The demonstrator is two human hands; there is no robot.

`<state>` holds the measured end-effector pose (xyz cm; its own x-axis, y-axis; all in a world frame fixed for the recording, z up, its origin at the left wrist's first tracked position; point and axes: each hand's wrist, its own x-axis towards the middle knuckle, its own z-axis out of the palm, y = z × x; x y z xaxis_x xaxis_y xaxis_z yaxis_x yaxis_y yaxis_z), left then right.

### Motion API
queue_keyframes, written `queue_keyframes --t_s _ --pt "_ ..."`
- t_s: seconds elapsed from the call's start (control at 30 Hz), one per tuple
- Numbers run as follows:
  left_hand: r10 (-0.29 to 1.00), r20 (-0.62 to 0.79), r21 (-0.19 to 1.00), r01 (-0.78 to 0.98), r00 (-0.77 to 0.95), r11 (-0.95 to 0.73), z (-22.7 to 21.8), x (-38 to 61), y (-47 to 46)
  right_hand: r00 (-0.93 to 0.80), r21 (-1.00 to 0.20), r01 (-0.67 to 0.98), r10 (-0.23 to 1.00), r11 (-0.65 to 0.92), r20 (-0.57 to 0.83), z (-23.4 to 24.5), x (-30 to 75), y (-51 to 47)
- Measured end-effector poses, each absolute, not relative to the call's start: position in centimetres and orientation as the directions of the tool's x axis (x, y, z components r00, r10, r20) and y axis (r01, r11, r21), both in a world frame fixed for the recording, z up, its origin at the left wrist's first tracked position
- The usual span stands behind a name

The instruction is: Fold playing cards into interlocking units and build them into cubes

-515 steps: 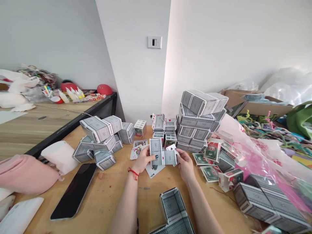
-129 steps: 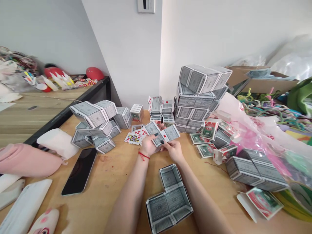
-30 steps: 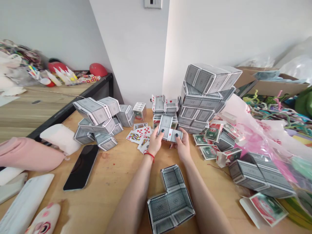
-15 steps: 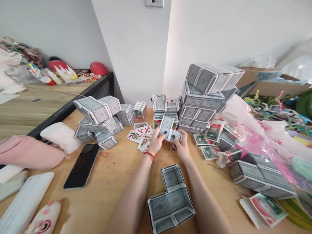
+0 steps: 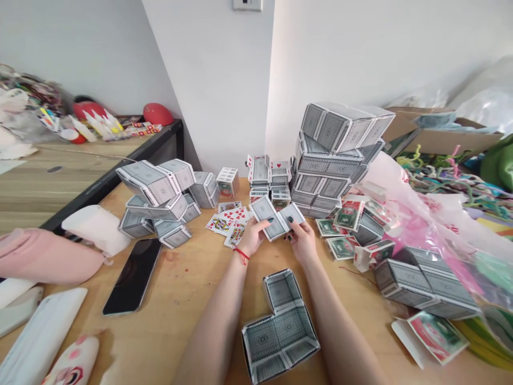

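Observation:
Above the wooden table (image 5: 188, 299), both hands hold a piece made of folded grey-backed playing cards (image 5: 276, 219). My left hand (image 5: 253, 238) pinches its left part, thumb on top. Gripping its right part is my right hand (image 5: 302, 240). An L-shaped open tray of folded cards (image 5: 280, 326) lies on the table between my forearms. Loose face-up cards (image 5: 227, 223) lie just left of my left hand.
A tall stack of card blocks (image 5: 336, 155) stands behind my hands, a lower heap (image 5: 160, 198) at the left. Small card cubes (image 5: 269, 179) sit by the wall. A black phone (image 5: 132, 275) lies at the left. Card boxes (image 5: 348, 235), pink plastic (image 5: 401, 214) and craft clutter fill the right.
My hands have lifted and turned the folded card piece a little, so it now lies tilted with its backs facing up. The view has shifted slightly.

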<state>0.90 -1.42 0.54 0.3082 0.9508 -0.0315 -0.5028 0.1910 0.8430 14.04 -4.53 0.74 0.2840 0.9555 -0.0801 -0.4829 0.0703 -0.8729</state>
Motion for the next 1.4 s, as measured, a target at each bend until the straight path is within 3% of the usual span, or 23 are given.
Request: queue_keyframes --t_s 0.2,0.3,0.37,0.43,0.53,0.67,0.77,0.93,1.17,1.4 --pt "0.924 -0.087 0.813 -0.510 0.371 0.281 0.9 0.0 -1.6 0.182 -0.837 -0.543 0.982 0.060 -0.048 1.2 14.2 -4.7" --pt "0.956 -0.048 0.755 -0.616 0.289 0.225 1.6 -0.4 -1.0 0.141 -0.874 -0.484 0.989 0.038 -0.036 1.1 14.0 -4.7" --pt "0.988 -0.031 0.707 -0.695 0.153 0.129 2.2 -0.8 -0.6 0.172 -0.957 -0.286 0.985 0.054 0.004 0.8 13.6 -4.8" --pt "0.998 -0.058 0.681 -0.730 0.033 0.063 2.5 -1.5 -0.2 0.192 -0.992 0.030 0.973 0.126 0.130 0.4 13.1 -4.9" --pt "0.988 -0.113 0.673 -0.739 -0.108 -0.004 2.5 -2.4 0.2 0.040 -0.877 0.396 0.949 0.273 0.314 0.1 12.1 -5.2" --pt "0.959 -0.195 0.657 -0.753 -0.204 -0.027 2.1 -2.8 0.5 -0.152 -0.729 0.580 0.928 0.363 0.341 0.3 11.2 -5.6" --pt "0.948 -0.237 0.628 -0.778 -0.213 -0.018 1.8 -2.8 0.6 -0.211 -0.674 0.645 0.931 0.361 0.297 0.6 10.8 -5.9" --pt "0.928 -0.301 0.617 -0.787 -0.221 0.013 1.6 -2.5 0.8 -0.156 -0.617 0.743 0.964 0.259 0.216 0.4 10.0 -6.0" --pt "0.935 -0.249 0.664 -0.748 -0.252 -0.025 1.4 -1.9 0.9 -0.073 -0.657 0.733 0.981 0.174 0.178 -0.1 9.6 -5.7" --pt "0.921 -0.277 0.673 -0.739 -0.276 -0.019 1.6 -1.7 0.8 -0.072 -0.653 0.734 0.978 0.185 0.197 -0.5 9.7 -5.5"
